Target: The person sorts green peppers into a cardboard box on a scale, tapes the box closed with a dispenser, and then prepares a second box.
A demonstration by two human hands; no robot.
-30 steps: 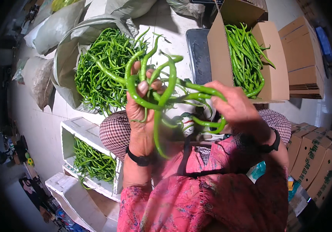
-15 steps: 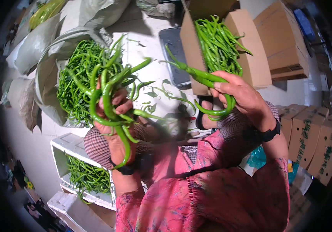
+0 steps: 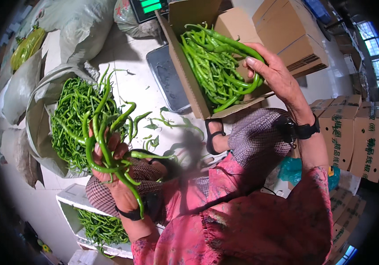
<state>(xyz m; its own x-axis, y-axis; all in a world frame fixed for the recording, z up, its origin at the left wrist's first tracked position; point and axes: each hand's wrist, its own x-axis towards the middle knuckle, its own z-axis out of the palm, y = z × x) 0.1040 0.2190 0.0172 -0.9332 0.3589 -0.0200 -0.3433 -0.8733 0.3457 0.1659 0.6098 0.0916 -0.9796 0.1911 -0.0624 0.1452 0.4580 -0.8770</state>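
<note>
My left hand (image 3: pixel 119 151) is closed round a loose bunch of long green chili peppers (image 3: pixel 88 150), which stick out on both sides of the fist. It hangs beside an open woven sack (image 3: pixel 38 115) heaped with more green peppers (image 3: pixel 63 126). Over an open cardboard box (image 3: pixel 178 66), my right hand (image 3: pixel 274 73) grips a few long curved chili peppers (image 3: pixel 238 45) between thumb and fingers. Straight green peppers (image 3: pixel 209 73) fill much of that box. The held peppers overlap those in the box, so I cannot tell whether they touch.
A dark scale platform (image 3: pixel 165 81) lies beside the box, near a lit green display (image 3: pixel 151 6). Stray peppers (image 3: pixel 176 123) and leaves litter the floor. A white foam box (image 3: pixel 72 196) with peppers is at lower left. Closed cartons (image 3: pixel 368 141) stand right; flat cardboard (image 3: pixel 286 33) leans behind.
My right hand has carried its peppers up and over the cardboard box. The left hand still grips its bunch. The view has shifted, bringing the display into sight.
</note>
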